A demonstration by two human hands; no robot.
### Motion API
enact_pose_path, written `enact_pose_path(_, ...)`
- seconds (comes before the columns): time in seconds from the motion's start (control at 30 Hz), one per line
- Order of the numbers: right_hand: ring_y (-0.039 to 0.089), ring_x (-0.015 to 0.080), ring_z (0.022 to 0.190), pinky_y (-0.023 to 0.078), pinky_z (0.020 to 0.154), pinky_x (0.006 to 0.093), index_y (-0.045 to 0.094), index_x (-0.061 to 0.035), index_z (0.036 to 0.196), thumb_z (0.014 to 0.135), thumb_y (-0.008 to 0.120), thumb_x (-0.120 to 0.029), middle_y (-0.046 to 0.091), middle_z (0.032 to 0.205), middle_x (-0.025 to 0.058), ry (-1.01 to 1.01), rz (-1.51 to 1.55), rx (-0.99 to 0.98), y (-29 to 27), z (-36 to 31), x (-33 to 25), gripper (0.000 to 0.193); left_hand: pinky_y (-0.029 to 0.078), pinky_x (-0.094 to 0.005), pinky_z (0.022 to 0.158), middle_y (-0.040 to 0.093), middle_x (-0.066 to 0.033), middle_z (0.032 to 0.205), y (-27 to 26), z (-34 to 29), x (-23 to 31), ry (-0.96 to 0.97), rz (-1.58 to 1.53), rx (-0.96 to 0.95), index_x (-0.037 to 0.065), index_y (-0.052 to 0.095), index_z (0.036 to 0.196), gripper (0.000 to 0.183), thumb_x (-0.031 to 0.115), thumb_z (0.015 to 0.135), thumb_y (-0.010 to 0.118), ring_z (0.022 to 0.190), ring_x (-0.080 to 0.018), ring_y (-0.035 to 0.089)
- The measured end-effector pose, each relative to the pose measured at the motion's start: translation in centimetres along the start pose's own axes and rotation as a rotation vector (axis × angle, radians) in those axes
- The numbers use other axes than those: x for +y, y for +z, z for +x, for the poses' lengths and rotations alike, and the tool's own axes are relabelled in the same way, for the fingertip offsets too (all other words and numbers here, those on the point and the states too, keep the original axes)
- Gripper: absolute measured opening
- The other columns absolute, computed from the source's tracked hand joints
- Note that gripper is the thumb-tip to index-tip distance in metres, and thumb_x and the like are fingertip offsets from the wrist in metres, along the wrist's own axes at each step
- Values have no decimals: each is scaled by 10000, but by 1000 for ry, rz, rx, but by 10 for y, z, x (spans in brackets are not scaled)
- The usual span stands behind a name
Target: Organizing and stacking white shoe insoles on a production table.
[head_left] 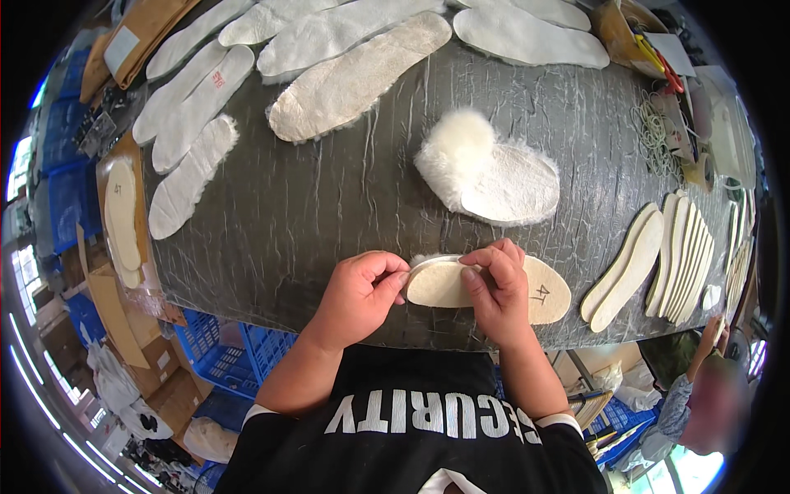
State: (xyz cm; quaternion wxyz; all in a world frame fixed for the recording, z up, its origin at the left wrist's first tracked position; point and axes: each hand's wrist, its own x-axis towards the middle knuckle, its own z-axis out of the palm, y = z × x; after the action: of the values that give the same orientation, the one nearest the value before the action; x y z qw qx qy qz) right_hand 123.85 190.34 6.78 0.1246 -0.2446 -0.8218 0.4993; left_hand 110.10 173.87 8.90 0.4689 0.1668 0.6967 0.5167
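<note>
Your left fingers (382, 263) and right fingers (479, 290) pinch the flat oval cream felt insole (440, 286) nearer you than the fluffy white fleece piece (514, 185); likely light and bendy, hold it by its edges.

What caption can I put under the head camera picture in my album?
Left hand and right hand hold a cream, foot-shaped insole near a folded, white, furry insole.

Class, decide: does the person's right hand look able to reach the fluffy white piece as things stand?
Probably yes: the fluffy white piece lies just beyond the right hand, and nothing visible blocks the way. That hand is pinching a cream insole, so it may need to let go first.
</note>
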Motion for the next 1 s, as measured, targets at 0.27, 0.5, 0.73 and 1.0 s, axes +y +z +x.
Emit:
enact_pose_path(0.27,490,231,758,339,819,374,634,-97,890,760,690,-58,550,733,20,-38,-27,30,5,0,1,146,510,-231,619,637,-62,818,0,-1,3,9,-25,-23,-51,618,906,72,-35,906,548,697,-111,625)
enact_pose_path(0.5,510,230,783,342,822,386,616,-101,889,735,710,-63,575,756,12,-60,-82,119,9,-4,4,185,504,-228,633,631,-67,834,3,-3,0,-19,-167,-21,-49,617,938,63,-8,914,576,694,-100,598)
enact_pose_path(0.73,536,273,881,350,844,420,595,-102,978,701,735,-109,599,959,60,-178,-226,110,12,-8,4,310,434,-197,599,570,9,783,3,6,-14,0,60,-28,-27,610,895,94,49,887,664,673,-34,518)
enact_pose_path(1.0,527,296,1047,334,933,474,595,-119,1018,706,741,-161,595,1078,47,-7,-530,76,-16,-16,13,347,468,-282,597,605,-43,881,10,4,-7,65,689,218,6,620,878,151,68,795,731,670,-137,558)
